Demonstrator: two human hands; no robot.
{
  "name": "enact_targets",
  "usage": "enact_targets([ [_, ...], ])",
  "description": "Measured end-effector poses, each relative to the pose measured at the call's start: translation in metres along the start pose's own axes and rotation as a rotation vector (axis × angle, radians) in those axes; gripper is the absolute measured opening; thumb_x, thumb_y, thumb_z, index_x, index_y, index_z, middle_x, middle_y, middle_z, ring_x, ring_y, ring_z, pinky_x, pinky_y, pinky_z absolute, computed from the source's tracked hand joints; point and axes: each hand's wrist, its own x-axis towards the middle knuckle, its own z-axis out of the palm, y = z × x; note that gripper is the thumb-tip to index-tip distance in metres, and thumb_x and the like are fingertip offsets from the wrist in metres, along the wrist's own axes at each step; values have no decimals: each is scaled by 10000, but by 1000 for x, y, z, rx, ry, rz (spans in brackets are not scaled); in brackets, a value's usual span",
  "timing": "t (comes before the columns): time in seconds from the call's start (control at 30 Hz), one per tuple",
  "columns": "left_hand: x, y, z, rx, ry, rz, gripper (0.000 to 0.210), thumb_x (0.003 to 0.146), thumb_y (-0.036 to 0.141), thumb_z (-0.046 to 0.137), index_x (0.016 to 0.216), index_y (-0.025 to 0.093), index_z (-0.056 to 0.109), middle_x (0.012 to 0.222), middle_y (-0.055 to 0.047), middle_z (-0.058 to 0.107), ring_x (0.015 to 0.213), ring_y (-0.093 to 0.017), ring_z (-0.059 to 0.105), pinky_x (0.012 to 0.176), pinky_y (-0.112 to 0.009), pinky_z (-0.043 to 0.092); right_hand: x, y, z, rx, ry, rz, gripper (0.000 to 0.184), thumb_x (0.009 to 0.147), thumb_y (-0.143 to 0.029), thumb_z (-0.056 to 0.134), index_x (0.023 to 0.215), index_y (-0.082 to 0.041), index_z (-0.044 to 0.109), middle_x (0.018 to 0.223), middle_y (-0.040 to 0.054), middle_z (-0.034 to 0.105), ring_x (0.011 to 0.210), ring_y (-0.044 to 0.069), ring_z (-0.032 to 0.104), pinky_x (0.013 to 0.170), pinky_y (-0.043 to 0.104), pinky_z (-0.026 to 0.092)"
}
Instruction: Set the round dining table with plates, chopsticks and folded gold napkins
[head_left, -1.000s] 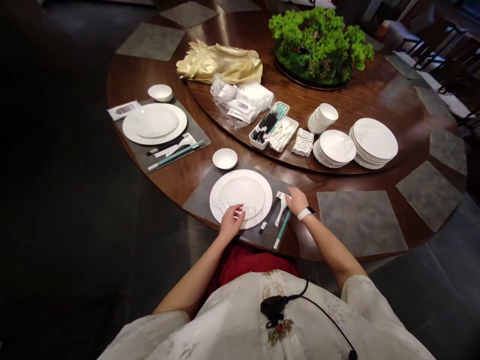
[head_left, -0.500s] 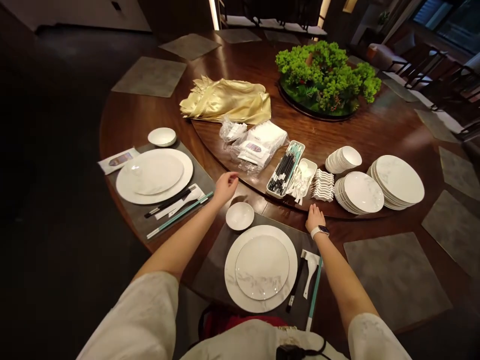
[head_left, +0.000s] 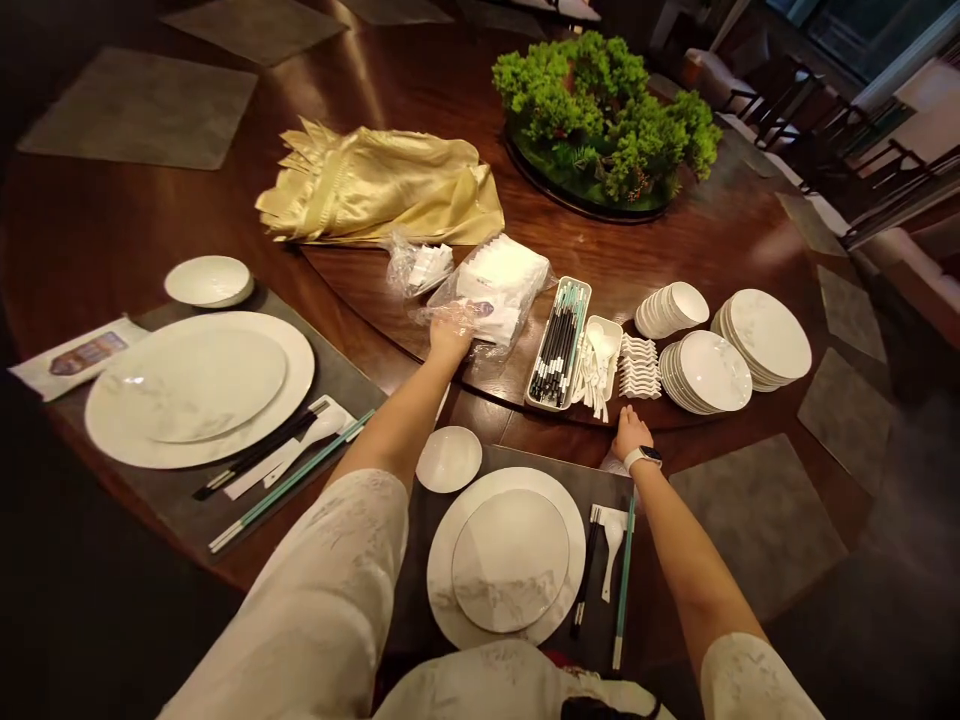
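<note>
Since half a second ago, the left hand [head_left: 450,328] has travelled from beside the turntable's [head_left: 360,285] rim onto the clear plastic bag [head_left: 517,275] of white packets at the centre of the frame; the right hand [head_left: 632,432] stays by the rim, right of centre. Film and glare cover the left fingertips, so I cannot tell whether that grip has closed on a packet or merely touches the bag. Nothing shows in the right hand; whether its grip clasps the rim is unclear.

Loose film could cling to the fingers, and a pull might then drag the whole bag or spill several packets. Pressure from the right hand may swing the turntable, if it turns freely, and shake the stacked plates [head_left: 705,372] at right. Spoon handles jut from the tray of spoons [head_left: 598,355] just above that hand and could snag. Lower left, the left forearm crosses the worktop [head_left: 517,425] close to the teal chopsticks [head_left: 292,480] and small bowl [head_left: 448,460]; a low withdrawal might knock either.
</note>
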Motion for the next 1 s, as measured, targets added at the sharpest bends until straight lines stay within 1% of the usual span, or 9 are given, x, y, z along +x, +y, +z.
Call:
enact_targets([
  [0.13,-53,31,-9,127,-59,-29,335,874,144,417,1080,30,657,1148,-268,604,1126,-381,568,970,-509,410,3,17,-6,-10,-48,39,799,790,-145,589,1510,17,283,1590,248,243,1426,319,360,1130,388,364],
  [0.27,-141,52,-40,180,-52,-75,261,860,254,507,974,119,700,1036,-191,643,1055,-361,582,917,-482,434,10,38,-7,-18,-52,50,819,799,-169,607,1519,5,258,1594,251,225,1455,316,310,1152,385,344],
  [0.37,-214,38,-74,116,-111,-81,258,851,308,537,960,179,731,928,-122,699,987,-309,604,902,-420,453,17,53,-6,-32,-54,61,839,806,-203,624,1519,11,237,1582,269,229,1457,318,307,1153,393,344],
  [0.5,-307,-10,-106,-1,-202,-8,328,839,299,520,1094,214,708,1084,-77,719,998,-242,634,944,-350,466,28,70,-3,-44,-42,93,894,788,-270,688,1517,-7,242,1560,280,247,1431,335,344,1151,401,342],
  [0.6,-363,-43,-100,2,-289,-38,287,815,293,521,1023,225,708,1205,-74,696,1079,-239,629,1013,-364,449,34,80,2,-33,-20,129,871,779,-297,707,1505,-50,295,1536,278,275,1418,344,356,1145,436,349],
  [0.77,-421,-68,-57,-19,-382,-100,333,867,312,429,1044,225,697,1403,-54,587,1241,-226,569,1105,-385,401,31,91,4,-43,-6,164,809,821,-343,667,1492,-48,325,1505,291,305,1395,345,385,1140,451,350],
  [0.83,-433,-73,-46,-28,-339,-116,384,882,300,408,1147,210,670,1495,-65,492,1335,-237,496,1137,-398,370,26,94,2,-45,-17,167,813,830,-342,651,1490,-10,311,1489,301,326,1382,344,404,1144,444,343],
  [0.93,-445,-75,-39,-29,-132,-244,468,921,288,364,1317,138,565,1542,-149,404,1418,-251,399,1170,-425,327,22,99,1,-39,-60,154,836,834,-334,635,1490,42,277,1485,307,339,1379,341,412,1147,426,339],
  [1.0,-449,-70,-36,-18,-88,-301,530,926,347,418,1389,98,485,1534,-205,390,1435,-288,369,1177,-477,310,22,103,2,-42,-77,153,853,836,-329,627,1497,53,246,1509,306,314,1403,336,382,1154,413,329],
])
